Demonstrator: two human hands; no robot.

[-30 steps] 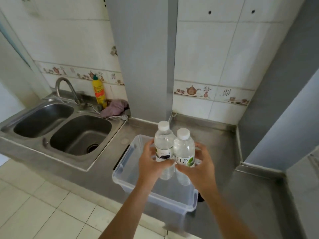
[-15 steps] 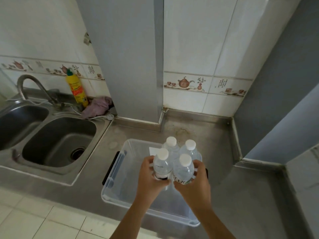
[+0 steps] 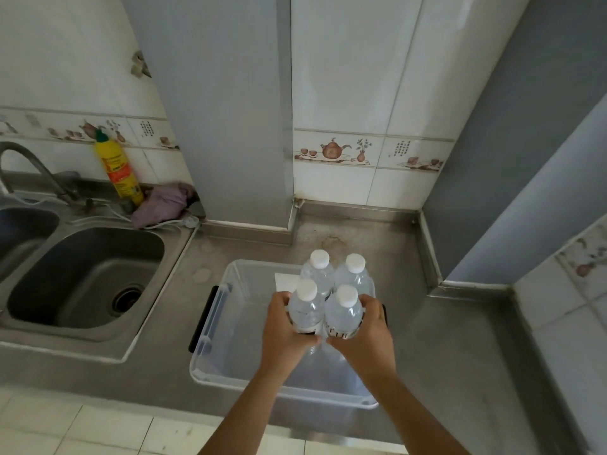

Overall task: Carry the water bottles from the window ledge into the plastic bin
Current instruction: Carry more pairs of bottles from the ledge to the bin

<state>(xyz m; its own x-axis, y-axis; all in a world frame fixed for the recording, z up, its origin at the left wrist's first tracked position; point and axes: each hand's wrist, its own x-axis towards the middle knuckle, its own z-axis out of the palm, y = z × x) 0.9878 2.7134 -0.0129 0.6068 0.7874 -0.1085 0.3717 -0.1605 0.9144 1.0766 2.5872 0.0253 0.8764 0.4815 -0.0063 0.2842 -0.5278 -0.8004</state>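
Tiled walls with a teapot-patterned border and a grey pillar rise behind a steel worktop [image 3: 437,339] that fills the lower half of the view. To your left, a double sink [image 3: 82,277] is set into it, with a curved tap [image 3: 29,165] at the back. Behind the sink a yellow squeeze bottle [image 3: 119,169] stands upright against the wall, touching a crumpled lilac cloth [image 3: 162,205].

Directly in front of you a clear plastic bin [image 3: 230,323] sits on the worktop, open-topped, with a black handle on its left end. Two water bottles already stand upright inside it, touching each other in the far right corner: the far-left bottle [image 3: 320,274] and the far-right bottle [image 3: 356,277]. Packing them tight into a corner leaves room for the next ones.

Your two arms reach in from the bottom edge. Your left hand [image 3: 285,330] holds the near-left bottle [image 3: 305,307], fingers curled round its body. Your right hand [image 3: 368,336] holds the near-right bottle [image 3: 343,315] the same way. Both bottles are upright, pressed side by side, white caps up, just in front of the standing pair. Gripping low on the bodies keeps them vertical for setting down. Whether their bases touch the bin floor yet cannot be told; your hands hide them.

The window ledge is out of view.
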